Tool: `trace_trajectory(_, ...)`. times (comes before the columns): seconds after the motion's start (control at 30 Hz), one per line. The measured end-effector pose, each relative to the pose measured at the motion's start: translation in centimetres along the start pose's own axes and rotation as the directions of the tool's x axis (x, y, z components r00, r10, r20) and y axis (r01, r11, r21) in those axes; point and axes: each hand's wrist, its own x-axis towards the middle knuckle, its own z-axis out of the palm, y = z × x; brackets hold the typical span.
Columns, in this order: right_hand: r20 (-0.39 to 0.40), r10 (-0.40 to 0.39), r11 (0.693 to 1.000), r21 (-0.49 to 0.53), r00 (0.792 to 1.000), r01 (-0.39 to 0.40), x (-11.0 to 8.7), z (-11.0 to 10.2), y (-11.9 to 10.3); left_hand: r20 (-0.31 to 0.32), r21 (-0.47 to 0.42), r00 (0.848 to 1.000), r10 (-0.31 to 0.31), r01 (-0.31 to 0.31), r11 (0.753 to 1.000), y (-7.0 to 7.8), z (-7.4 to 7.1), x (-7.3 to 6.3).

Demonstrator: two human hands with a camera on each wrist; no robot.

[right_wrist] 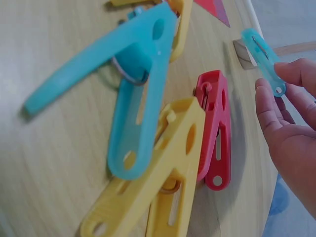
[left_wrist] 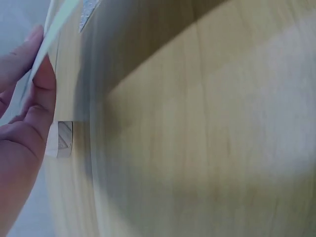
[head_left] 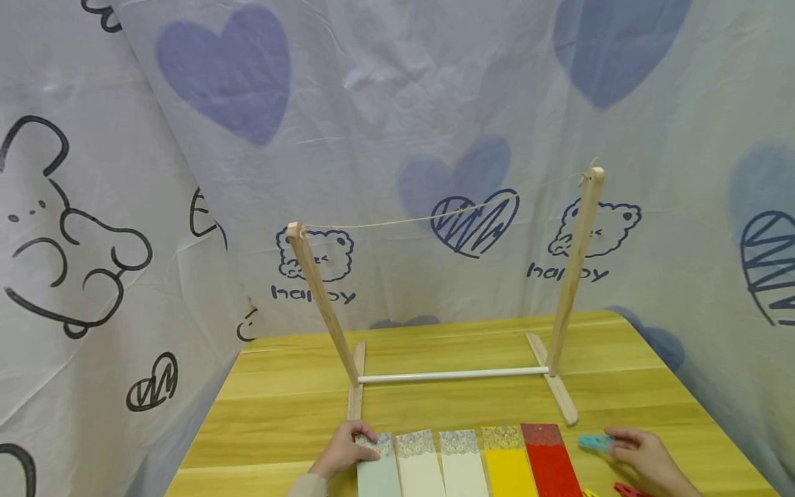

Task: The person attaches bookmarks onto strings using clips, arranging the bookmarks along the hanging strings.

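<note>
My left hand (head_left: 341, 452) pinches the top of a pale green paper card (head_left: 379, 478) with a lace-patterned upper edge. In the left wrist view the thumb and fingers of my left hand (left_wrist: 22, 116) hold the card (left_wrist: 58, 22) tilted up off the table. Over at the right, my right hand (head_left: 651, 462) grips a light blue plastic clothespin (head_left: 594, 442) between thumb and fingers, above the table. Beneath it lie more clothespins: a blue one (right_wrist: 140, 84), a yellow one (right_wrist: 163, 158) and a red one (right_wrist: 216, 128).
Two cream cards (head_left: 422, 473), a yellow card (head_left: 511, 473) and a red card (head_left: 551, 466) lie in a row. Behind them stands a wooden frame (head_left: 574, 276) with a string (head_left: 397, 222) between its posts and a white rod (head_left: 453, 375) low down. A patterned cloth (head_left: 385, 83) hangs behind.
</note>
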Motion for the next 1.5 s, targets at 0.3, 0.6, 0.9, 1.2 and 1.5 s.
trace_trajectory(0.3, -0.136, 0.113, 0.991, 0.089, 0.984, -0.101, -0.1, 0.6, -0.5, -0.084, 0.010, 0.996, -0.029, 0.030, 0.999, 0.2, -0.2, 0.2)
trace_trajectory(0.6, -0.189, 0.095, 0.994, 0.071, 0.977, -0.083, 0.0, 0.7, -1.8, -0.130, -0.084, 0.989, -0.065, 0.054, 0.995, 1.3, -0.4, 0.4)
trace_trajectory(0.9, -0.216, 0.078, 0.983, 0.179, 0.973, -0.039, 0.0, 0.7, -3.1, -0.209, -0.145, 0.975, -0.073, 0.042, 0.989, 3.4, -0.7, 0.9)
trace_trajectory(1.2, -0.247, -0.032, 0.972, 0.217, 0.968, 0.087, 3.8, 0.5, 0.5, -0.241, -0.191, 0.970, -0.015, -0.032, 0.981, 5.5, -1.3, 0.7)
trace_trajectory(1.5, -0.232, -0.119, 0.954, 0.244, 0.965, 0.176, 5.0, 0.5, -0.8, -0.310, -0.225, 0.946, 0.097, -0.172, 0.959, 5.7, -1.7, 2.1)
